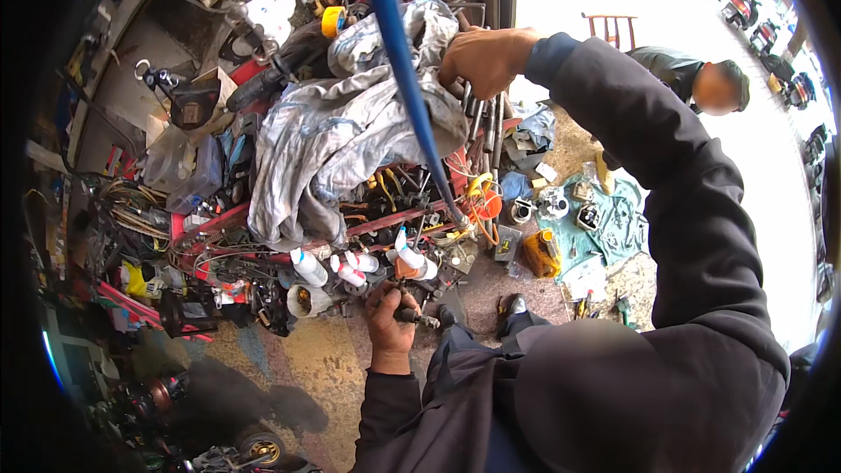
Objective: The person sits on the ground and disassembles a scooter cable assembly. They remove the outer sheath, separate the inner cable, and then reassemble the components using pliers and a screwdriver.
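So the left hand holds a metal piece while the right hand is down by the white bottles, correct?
Not quite: the head view shows the right hand up by the pale cloth; the left hand does hold a metal piece.

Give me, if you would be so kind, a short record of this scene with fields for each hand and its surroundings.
Left hand: holds a dark metal piece; its exact kind is unclear
Right hand: at long metal tools, beside a rumpled grey-white cloth; grip hidden
Overhead: a blue hose or strap crossing in front of the cloth
Near left hand: white bottles
Floor, right: a yellow container and a green cloth bearing metal parts
Others: one person, upper right
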Motion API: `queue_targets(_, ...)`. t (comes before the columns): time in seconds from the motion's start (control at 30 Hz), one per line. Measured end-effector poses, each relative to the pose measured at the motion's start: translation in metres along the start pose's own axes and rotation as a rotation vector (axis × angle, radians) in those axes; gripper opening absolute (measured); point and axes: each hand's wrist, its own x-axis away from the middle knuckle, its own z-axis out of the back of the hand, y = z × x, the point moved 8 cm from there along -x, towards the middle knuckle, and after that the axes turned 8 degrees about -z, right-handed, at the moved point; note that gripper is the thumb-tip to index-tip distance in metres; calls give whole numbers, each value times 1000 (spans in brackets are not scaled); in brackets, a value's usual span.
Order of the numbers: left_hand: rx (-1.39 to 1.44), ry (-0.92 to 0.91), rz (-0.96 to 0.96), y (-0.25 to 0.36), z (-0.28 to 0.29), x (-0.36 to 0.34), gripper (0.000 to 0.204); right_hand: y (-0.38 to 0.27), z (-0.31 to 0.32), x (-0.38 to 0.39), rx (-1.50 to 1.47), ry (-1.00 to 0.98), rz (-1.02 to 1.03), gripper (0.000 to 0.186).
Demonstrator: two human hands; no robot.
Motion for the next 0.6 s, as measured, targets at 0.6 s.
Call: queue_targets(0.6,-83,51,-51,21,-4,10,12,-42,131,77,37,691,301,15)
